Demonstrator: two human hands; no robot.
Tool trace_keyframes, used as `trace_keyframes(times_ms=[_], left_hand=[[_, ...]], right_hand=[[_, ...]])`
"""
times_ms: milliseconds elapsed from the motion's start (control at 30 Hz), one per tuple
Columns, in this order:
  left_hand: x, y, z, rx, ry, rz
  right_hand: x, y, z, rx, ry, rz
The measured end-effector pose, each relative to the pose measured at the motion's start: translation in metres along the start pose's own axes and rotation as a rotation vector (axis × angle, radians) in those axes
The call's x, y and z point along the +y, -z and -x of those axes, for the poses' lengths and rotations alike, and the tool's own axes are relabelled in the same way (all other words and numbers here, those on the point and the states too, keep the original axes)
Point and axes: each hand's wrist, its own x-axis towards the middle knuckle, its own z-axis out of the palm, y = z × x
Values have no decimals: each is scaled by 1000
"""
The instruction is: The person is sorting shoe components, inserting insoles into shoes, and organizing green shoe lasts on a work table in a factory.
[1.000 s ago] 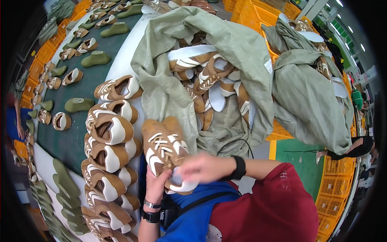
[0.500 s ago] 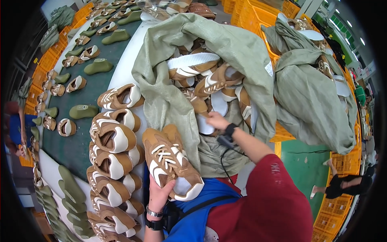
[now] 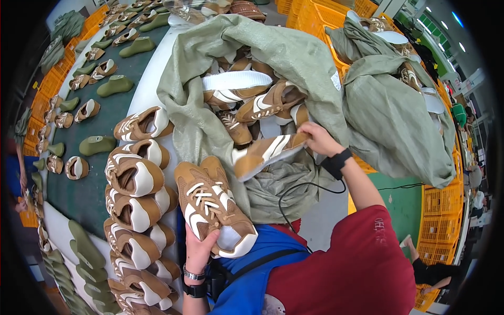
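Head view shows the left hand (image 3: 198,251) gripping a brown shoe (image 3: 212,207) by its heel, while the right hand (image 3: 316,139) pulls its likely mate (image 3: 268,153) from the green sack (image 3: 273,58).

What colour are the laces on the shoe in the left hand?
White laces on a tan-brown shoe held in the left hand, in the head view.

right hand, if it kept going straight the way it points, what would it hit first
The right hand grips a brown shoe and points up-left into the open green sack. It would probably meet the heap of shoes inside first, though depth is hard to judge.
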Motion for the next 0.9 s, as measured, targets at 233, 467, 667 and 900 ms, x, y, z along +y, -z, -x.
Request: trace_keyframes(times_ms=[233, 467, 667, 900], left_hand=[[-4, 1, 8, 7, -11, 4], [11, 5, 11, -27, 126, 245], [32, 21, 30, 9, 77, 720], [-10, 42, 46, -244, 121, 873]], right_hand=[[-24, -55, -9, 138, 280, 574], [-71, -67, -34, -113, 347, 503], [-164, -11, -24, 197, 593, 175], [-242, -58, -26, 190, 934, -366]])
